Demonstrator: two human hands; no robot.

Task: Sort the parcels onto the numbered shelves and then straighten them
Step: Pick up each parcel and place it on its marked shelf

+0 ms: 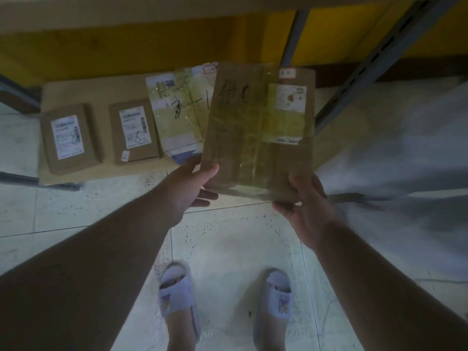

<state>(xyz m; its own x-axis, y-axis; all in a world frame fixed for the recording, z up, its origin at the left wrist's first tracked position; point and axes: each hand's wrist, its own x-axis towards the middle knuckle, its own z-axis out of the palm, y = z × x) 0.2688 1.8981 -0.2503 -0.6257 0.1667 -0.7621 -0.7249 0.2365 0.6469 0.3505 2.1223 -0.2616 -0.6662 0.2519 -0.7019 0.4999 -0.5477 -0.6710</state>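
Flat brown cardboard parcel (260, 133): taped over with clear yellowish film, handwritten "1-8" near its far left corner, a white label at its far right. Held above the floor in front of the bottom shelf board (101, 84), tilted slightly, its far left edge overlapping the white mailer.

Left hand (192, 188): grips the parcel's near left corner, thumb on the top face, fingers curled beneath.

Right hand (306, 201): grips the parcel's near right corner, thumb on top, fingers under the edge.

White mailer (177, 110): lies on the shelf board, taped, marked "8-1" in black; partly covered by the held parcel on its right side.

Small brown box, middle (134, 131): lies flat on the shelf board just left of the mailer, white label face up with a handwritten "8".

Small brown box, left (69, 139): lies flat on the board, near the middle box but apart from it, white label face up; writing too small to read.

Shelf uprights (374, 64): grey metal, slotted, at right.

Tiled floor (228, 236): pale, speckled.

Slippers (276, 297): pale lilac pair on the person's feet, at the bottom.
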